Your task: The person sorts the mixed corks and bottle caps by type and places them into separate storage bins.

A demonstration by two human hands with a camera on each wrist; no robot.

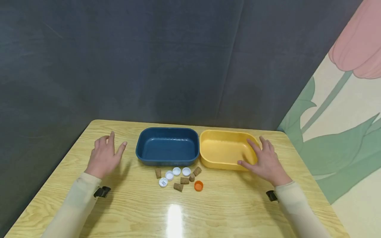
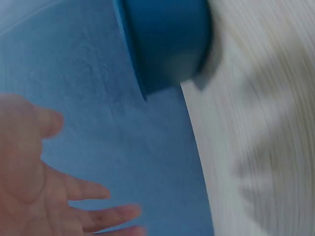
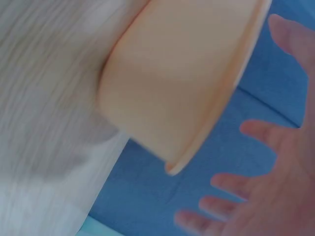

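Corks (image 1: 184,180) and caps (image 1: 169,175) near the yellow bin (image 1: 220,150), head view only.

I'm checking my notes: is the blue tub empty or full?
Empty: the head view shows only bare floor inside the blue tub.

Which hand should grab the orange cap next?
Probably the right hand: it holds nothing and is nearer the orange cap. The left hand is farther away, beyond the white caps.

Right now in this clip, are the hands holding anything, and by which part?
Nothing is held. The left hand is open, apart from the blue bin; the right hand is open near the yellow bin, not gripping it.
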